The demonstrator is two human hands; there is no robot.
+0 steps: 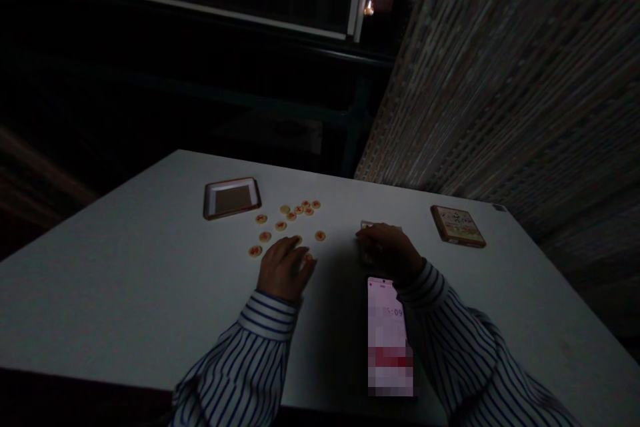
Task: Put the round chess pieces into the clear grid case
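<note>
Round, pale Chinese chess pieces with red characters are scattered on the white table. My left hand is low over their near edge, with one chess piece between the thumb and index finger. Another piece shows beside its fingertips. My right hand is over a small shallow box, its fingers bent and pressed together at the box's left side. The hand covers most of that box, and what its fingers hold, if anything, is hidden.
A lit phone lies near the front edge, by my right wrist. An open, shallow brown-rimmed tray is at the back left, and a flat printed box at the right. A string curtain hangs behind the table. The room is dim.
</note>
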